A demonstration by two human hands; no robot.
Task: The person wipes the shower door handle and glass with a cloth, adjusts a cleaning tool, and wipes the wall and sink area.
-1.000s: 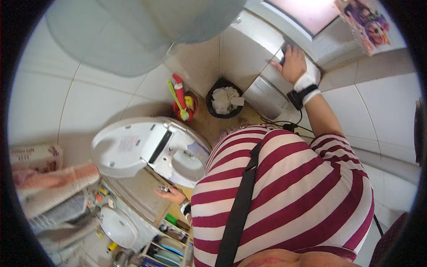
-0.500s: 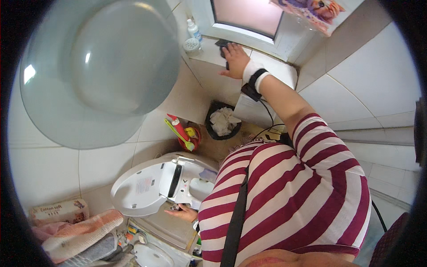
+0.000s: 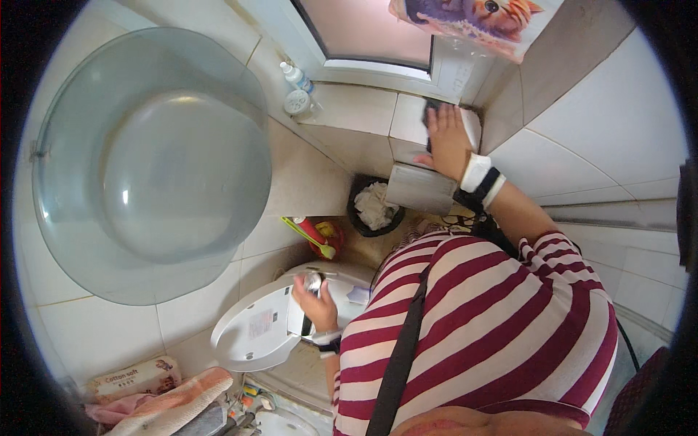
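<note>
1 translucent basin [image 3: 182, 174] stands out left of 1 black bin [image 3: 374, 232] holding crumpled paper [image 3: 374, 206].

The right grip [image 3: 449, 142] partly hides a dark cloth [image 3: 434, 105] — the window [image 3: 374, 33] above is cropped.

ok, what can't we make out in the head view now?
Head: dark item, mostly covered by the right hand; kind unclear.
Head: shiny object, blurred, partly covered by the left hand.
Head: toilet, partly behind the striped shirt.
Head: window, cut off by the top edge.
</note>
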